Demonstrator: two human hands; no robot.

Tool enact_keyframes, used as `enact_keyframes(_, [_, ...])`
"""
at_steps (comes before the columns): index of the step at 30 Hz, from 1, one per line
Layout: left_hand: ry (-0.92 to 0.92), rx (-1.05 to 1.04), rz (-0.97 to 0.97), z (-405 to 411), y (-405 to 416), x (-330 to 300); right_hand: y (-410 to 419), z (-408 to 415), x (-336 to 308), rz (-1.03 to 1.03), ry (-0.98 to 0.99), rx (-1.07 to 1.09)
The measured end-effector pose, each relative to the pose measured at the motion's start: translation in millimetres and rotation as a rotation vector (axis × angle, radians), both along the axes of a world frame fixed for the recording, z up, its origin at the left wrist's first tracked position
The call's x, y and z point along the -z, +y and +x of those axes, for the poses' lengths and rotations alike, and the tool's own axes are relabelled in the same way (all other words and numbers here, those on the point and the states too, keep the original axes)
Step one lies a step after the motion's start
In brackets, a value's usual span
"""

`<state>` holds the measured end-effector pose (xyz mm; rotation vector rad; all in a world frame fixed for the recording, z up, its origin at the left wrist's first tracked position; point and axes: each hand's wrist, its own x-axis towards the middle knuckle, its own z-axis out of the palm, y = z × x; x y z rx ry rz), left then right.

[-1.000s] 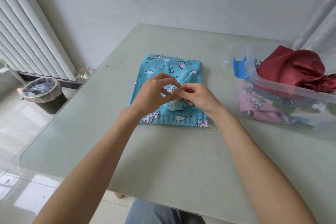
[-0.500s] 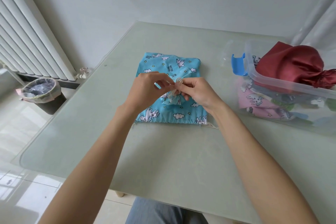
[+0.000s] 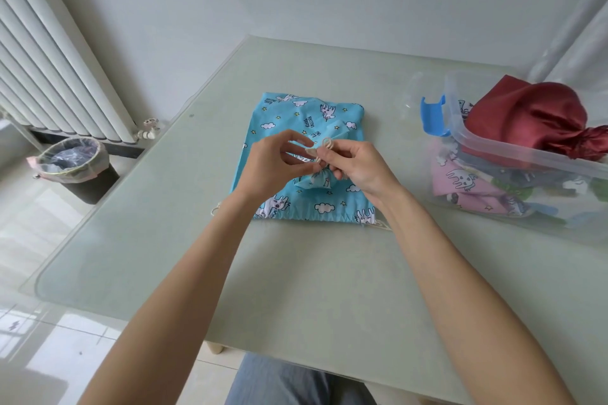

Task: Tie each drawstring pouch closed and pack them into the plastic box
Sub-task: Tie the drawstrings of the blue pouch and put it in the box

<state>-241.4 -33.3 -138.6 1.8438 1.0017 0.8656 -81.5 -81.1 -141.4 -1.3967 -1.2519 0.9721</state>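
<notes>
A small blue unicorn-print pouch [image 3: 316, 181] sits gathered at its neck on top of a larger flat blue pouch [image 3: 283, 115] of the same print. My left hand [image 3: 276, 164] and my right hand [image 3: 358, 166] meet over its neck, each pinching the cream drawstring [image 3: 324, 149], which forms small loops between the fingertips. To the right stands the clear plastic box [image 3: 513, 148] with a blue latch [image 3: 432, 117]; a dark red pouch [image 3: 533, 118] bulges above its rim and a pink pouch [image 3: 460, 181] shows through its wall.
The pale green glass-topped table [image 3: 312, 273] has its front edge near me. A lined waste bin [image 3: 74, 164] stands on the floor at left below a white radiator [image 3: 49, 59]. A cord end [image 3: 381, 224] of the large pouch trails on the table.
Both hands have shifted the drawstring slightly upward and apart, and loops of cord now show between the fingertips above the small pouch's neck.
</notes>
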Motion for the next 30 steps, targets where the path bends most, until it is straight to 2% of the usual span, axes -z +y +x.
enact_keyframes(4, [-0.011, 0.033, -0.025, 2.7, -0.8, 2.4, -4.5, -1.2, -4.7, -0.009, -0.004, -0.019])
enact_keyframes(10, [-0.04, 0.11, -0.069, 0.0, 0.8, 3.3, -9.7, 10.9, -8.7, -0.09, 0.092, -0.151])
enact_keyframes(16, [-0.074, 0.162, -0.141, -5.4, 2.7, 4.3, -8.9, 13.5, -8.1, 0.042, -0.01, -0.119])
enact_keyframes(19, [-0.038, 0.195, -0.193, -6.1, 2.1, 7.5, -10.5, 8.6, -7.1, 0.132, -0.205, -0.08])
enact_keyframes(25, [0.0, 0.113, -0.201, -2.8, 5.5, 12.6, -4.8, -4.4, 9.6, 0.467, -0.951, 0.092])
enact_keyframes(30, [-0.086, -0.005, -0.142, 0.0, 2.8, 12.4, -2.0, -15.1, 13.9, 0.673, -1.211, 0.303])
